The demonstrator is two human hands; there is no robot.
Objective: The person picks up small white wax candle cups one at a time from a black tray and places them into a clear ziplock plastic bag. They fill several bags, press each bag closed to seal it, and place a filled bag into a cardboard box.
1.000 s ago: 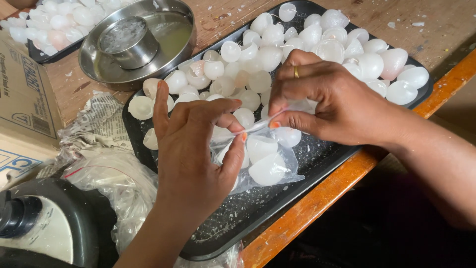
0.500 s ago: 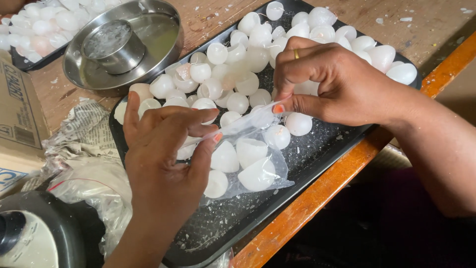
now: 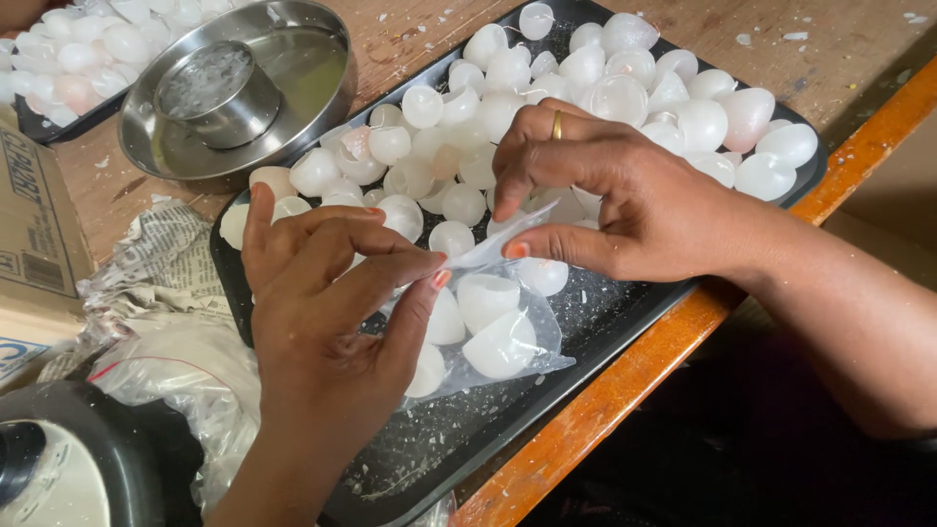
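At the far left a cardboard box [image 3: 29,224] lies on the wooden tabletop [image 3: 410,29], with crumpled newspaper [image 3: 161,259] beside it and a black round appliance [image 3: 68,468] in the bottom corner. Next to the appliance sits a heap of clear plastic bags [image 3: 185,381]. Above, at the top left, is a second dark tray of white shells [image 3: 59,49], and just right of it a round steel dish [image 3: 293,88] with a small steel bowl [image 3: 215,93] standing inside.

The left hand [image 3: 322,312] comes up from the bottom edge, its fingers closed in a pinch on the left edge of a small clear plastic bag [image 3: 498,332]. The bag lies over the near part of a long black tray [image 3: 468,429] and holds about 4 white eggshell halves [image 3: 498,346]. The right hand [image 3: 605,195], wearing 1 gold ring [image 3: 556,125], reaches in from the right; its thumb and forefinger are pinched shut on the bag's upper right edge, so the 2 hands hold the bag's mouth between them.

Farther right, the tray is piled with loose white eggshells [image 3: 683,107], and shell crumbs speckle its bare floor. The tabletop's orange edge [image 3: 625,390] runs along the tray's near side.
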